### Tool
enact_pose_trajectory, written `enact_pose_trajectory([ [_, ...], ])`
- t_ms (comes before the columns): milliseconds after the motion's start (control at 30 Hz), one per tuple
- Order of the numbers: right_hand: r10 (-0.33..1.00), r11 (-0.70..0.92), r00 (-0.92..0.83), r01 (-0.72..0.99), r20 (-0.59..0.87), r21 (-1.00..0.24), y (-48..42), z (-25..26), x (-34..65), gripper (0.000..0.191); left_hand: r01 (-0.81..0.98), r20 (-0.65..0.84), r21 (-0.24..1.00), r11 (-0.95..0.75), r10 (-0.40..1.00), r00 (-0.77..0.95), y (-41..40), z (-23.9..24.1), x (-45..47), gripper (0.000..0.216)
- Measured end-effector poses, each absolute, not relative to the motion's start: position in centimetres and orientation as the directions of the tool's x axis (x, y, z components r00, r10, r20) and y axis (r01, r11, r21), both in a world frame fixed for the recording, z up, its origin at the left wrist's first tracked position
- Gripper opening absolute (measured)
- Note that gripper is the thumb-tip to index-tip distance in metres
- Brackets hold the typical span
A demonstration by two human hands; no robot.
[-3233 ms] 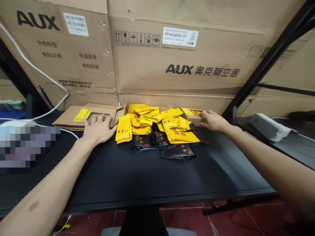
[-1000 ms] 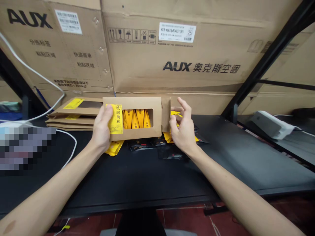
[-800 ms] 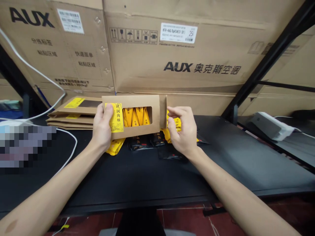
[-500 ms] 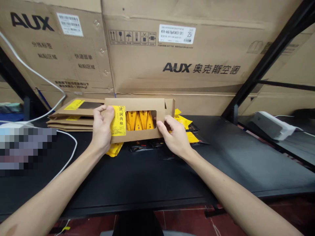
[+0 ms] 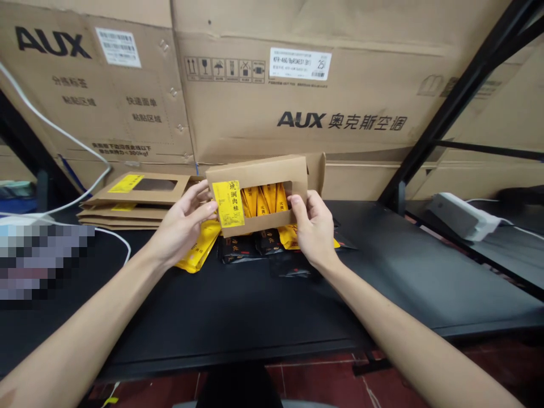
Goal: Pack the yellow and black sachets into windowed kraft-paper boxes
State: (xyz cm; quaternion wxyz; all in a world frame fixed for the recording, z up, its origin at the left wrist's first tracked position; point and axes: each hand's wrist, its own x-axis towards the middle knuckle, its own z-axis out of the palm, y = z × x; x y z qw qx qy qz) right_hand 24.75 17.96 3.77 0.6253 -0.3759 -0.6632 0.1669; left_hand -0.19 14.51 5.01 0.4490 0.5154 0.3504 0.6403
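I hold a brown cardboard window box (image 5: 259,170) above the black table (image 5: 238,306), between both hands. It bears a yellow label with black characters, and yellow sachets show through its window. My left hand (image 5: 181,226) grips its left end, fingers over the label. My right hand (image 5: 314,226) grips its right end beside the window, where an end flap (image 5: 318,173) stands open. Under the box lie loose yellow sachets (image 5: 199,249) and black sachets (image 5: 240,249) on the table.
A stack of flat window boxes (image 5: 136,195) lies at the back left. Large AUX cartons (image 5: 272,90) form a wall behind the table. A white cable (image 5: 106,238) runs across the left side. A white device (image 5: 461,215) sits on a shelf at right, by a black frame post.
Both hands left the table and picked up the filled box. In the last half second the box rose and shifted right, and my right hand moved up onto its right end.
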Motion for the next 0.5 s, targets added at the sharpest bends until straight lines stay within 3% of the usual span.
enact_pose_trajectory([
  [133, 0.694, 0.674, 0.077, 0.280, 0.716, -0.684, 18.01, 3.83, 24.82, 0.036, -0.187, 0.335, 0.922, -0.338, 0.941, -0.050, 14.50, 4.94, -0.29, 0.061],
  [267, 0.697, 0.673, 0.081, 0.267, 0.712, -0.690, 18.04, 3.78, 24.84, 0.036, -0.143, 0.314, 0.936, -0.322, 0.946, -0.077, 14.60, 4.97, -0.52, 0.055],
  [500, 0.603, 0.731, 0.049, 0.367, 0.796, -0.576, 17.67, 4.00, 25.25, 0.040, -0.232, 0.235, 0.942, -0.242, 0.970, -0.061, 14.85, 4.45, -0.74, 0.051],
])
